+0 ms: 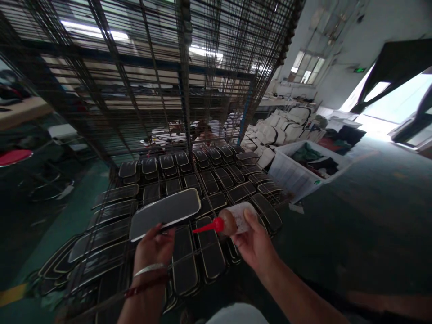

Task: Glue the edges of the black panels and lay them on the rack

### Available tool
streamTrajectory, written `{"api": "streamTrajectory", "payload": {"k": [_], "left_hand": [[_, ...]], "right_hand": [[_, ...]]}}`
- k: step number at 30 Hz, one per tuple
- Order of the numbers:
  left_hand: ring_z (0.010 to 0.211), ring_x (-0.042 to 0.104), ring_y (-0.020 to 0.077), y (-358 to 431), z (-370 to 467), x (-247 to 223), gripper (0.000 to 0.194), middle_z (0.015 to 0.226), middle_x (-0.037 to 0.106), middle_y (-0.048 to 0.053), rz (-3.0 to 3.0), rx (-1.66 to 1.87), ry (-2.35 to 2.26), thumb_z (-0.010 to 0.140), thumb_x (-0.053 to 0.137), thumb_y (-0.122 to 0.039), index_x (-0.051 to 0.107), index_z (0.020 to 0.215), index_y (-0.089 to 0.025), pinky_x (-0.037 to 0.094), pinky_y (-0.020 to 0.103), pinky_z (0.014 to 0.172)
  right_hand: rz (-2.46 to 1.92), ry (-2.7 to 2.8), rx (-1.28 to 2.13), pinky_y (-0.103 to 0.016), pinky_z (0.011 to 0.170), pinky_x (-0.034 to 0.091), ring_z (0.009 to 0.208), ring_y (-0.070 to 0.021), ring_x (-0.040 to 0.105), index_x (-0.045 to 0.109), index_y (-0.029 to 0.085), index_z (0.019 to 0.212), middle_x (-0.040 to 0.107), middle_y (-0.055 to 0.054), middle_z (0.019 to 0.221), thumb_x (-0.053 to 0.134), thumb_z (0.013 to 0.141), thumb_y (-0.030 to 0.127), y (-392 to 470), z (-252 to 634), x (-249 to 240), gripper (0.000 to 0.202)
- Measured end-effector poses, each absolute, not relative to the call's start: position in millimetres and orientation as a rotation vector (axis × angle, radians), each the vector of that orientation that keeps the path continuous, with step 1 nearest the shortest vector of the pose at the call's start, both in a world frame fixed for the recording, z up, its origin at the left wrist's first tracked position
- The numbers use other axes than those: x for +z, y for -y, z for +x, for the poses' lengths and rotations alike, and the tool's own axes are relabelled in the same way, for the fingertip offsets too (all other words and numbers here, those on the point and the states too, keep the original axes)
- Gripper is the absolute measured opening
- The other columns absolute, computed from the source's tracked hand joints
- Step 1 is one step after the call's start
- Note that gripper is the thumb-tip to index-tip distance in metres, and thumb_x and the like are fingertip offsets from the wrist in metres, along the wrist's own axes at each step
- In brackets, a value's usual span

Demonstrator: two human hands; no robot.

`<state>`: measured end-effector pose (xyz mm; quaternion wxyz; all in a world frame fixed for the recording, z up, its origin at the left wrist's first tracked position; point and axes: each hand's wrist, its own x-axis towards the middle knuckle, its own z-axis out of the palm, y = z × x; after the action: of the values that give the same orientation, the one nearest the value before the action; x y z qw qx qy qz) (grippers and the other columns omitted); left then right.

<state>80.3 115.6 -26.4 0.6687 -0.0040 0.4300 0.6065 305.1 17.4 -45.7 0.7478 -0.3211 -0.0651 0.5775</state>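
Note:
My left hand [157, 245] grips the lower edge of a long dark panel with rounded corners [165, 210]; a pale line of glue or trim runs along its rim. In my right hand [253, 236] is a squeeze bottle [238, 218] with a red nozzle [209, 226], the tip pointing left toward the panel's near edge, apart from it. My fingers wrap round the bottle's whitish body. Beneath both hands, many similar dark panels [212, 254] with pale rims lie in rows on a wire rack shelf.
Raised wire racks [189, 67] stand in front of me above the panels. To the right is a white bin [293, 175] with dark cloth in it, beside a pile of whitish pieces [280, 128]. A red stool [15, 156] stands at left. A person [204, 135] is partly visible behind the rack.

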Motion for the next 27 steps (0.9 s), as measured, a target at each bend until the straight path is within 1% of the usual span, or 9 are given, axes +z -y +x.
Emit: {"api": "streamTrajectory", "payload": {"k": [3,5,10,14,16,19,22,24,27], "left_hand": [[0.067,0.075,0.016,-112,108,-35,0.034,0.085,0.078,0.003,-0.033,1.368,-0.923,0.098,0.051,0.001,0.072,0.114,-0.02,0.068,0.025,0.062],[0.071,0.078,0.0179,-106,126,-40,0.027,0.079,0.078,0.004,-0.021,1.318,-0.887,0.102,0.05,-0.005,0.073,0.102,-0.018,0.072,0.031,0.074],[0.097,0.085,0.0334,-92,156,-45,0.028,0.077,0.081,0.013,0.09,1.152,-0.872,0.103,0.057,-0.018,0.077,0.084,-0.018,0.073,0.047,0.09],[0.124,0.08,0.0358,-74,166,-54,0.008,0.094,0.087,0.01,0.233,1.194,-0.827,0.088,0.078,-0.018,0.082,0.087,-0.025,0.068,0.047,0.106],[0.131,0.077,0.035,-60,158,-69,0.016,0.109,0.089,0.01,0.329,1.204,-0.78,0.081,0.085,-0.015,0.086,0.091,-0.027,0.064,0.044,0.112],[0.13,0.078,0.0355,-46,115,-94,0.027,0.121,0.089,0.013,0.431,1.161,-0.804,0.075,0.089,-0.009,0.088,0.095,-0.026,0.065,0.043,0.112],[0.114,0.083,0.0368,-58,49,-98,0.029,0.111,0.09,0.015,0.511,1.051,-0.954,0.073,0.09,-0.007,0.088,0.098,-0.022,0.07,0.042,0.097],[0.103,0.085,0.0348,-77,14,-79,0.028,0.113,0.09,0.017,0.603,1.005,-1.039,0.076,0.091,-0.014,0.088,0.104,-0.019,0.071,0.039,0.085],[0.11,0.085,0.0373,-103,2,-28,0.031,0.127,0.086,0.025,0.738,0.798,-0.965,0.08,0.089,-0.019,0.088,0.111,-0.014,0.07,0.042,0.089]], "right_hand": [[-0.572,-0.062,1.424,-0.027,0.069,0.068,0.085,-0.0211,0.081,0.079,0.019,0.102,0.086,-0.004,0.101,0.115,0.059,0.037,-22,284,-57,0.059],[-0.495,-0.088,1.504,-0.025,0.065,0.067,0.086,-0.0213,0.081,0.08,0.016,0.105,0.086,-0.006,0.101,0.115,0.06,0.037,-24,270,-61,0.061],[-0.382,-0.05,1.579,-0.027,0.073,0.069,0.093,-0.023,0.082,0.081,0.014,0.105,0.086,-0.009,0.105,0.115,0.061,0.041,-36,246,-59,0.062],[-0.386,-0.025,1.564,-0.03,0.075,0.069,0.094,-0.0245,0.081,0.081,0.016,0.106,0.085,-0.01,0.107,0.113,0.064,0.041,-44,251,-54,0.058],[-0.391,-0.001,1.575,-0.03,0.08,0.069,0.097,-0.0237,0.081,0.081,0.017,0.107,0.085,-0.009,0.109,0.112,0.066,0.04,-44,261,-51,0.057],[-0.421,0.074,1.643,-0.028,0.086,0.068,0.099,-0.02,0.082,0.08,0.017,0.107,0.086,-0.006,0.108,0.112,0.069,0.039,-39,285,-43,0.054],[-0.477,0.175,1.737,-0.03,0.092,0.068,0.101,-0.0193,0.082,0.08,0.017,0.107,0.086,-0.005,0.109,0.111,0.072,0.038,-32,311,-33,0.052],[-0.518,0.23,1.788,-0.034,0.095,0.068,0.103,-0.0208,0.082,0.08,0.016,0.109,0.085,-0.006,0.111,0.112,0.071,0.039,-27,325,-27,0.055],[-0.573,0.291,1.819,-0.037,0.095,0.068,0.103,-0.022,0.082,0.079,0.014,0.113,0.084,-0.008,0.111,0.111,0.072,0.037,-23,335,-22,0.057]]}}
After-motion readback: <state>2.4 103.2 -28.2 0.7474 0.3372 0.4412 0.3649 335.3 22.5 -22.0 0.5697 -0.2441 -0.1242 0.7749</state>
